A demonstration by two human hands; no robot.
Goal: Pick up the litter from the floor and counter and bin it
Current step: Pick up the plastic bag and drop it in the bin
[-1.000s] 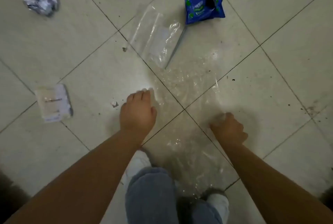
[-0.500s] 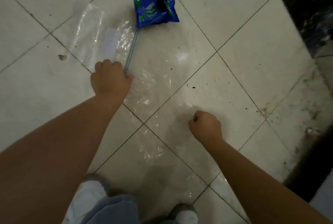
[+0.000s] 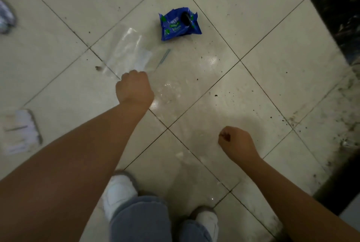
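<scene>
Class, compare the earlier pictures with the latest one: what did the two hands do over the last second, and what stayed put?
The left hand reached forward from the large clear sheet to the near edge of the small clear zip bag and closed into a fist there. The right hand stayed fisted on the sheet. The blue wrapper kept its place on the floor beyond the bag.

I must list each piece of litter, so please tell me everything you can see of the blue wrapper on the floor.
The blue wrapper is a crumpled snack packet of glossy plastic film, with green and white print and a picture of a dark round biscuit. It lies flat on the pale floor tiles, its edges bent and jagged. Neither hand touches it; the left hand is nearer. A clear plastic bag lies close beside it, toward that hand.
</scene>
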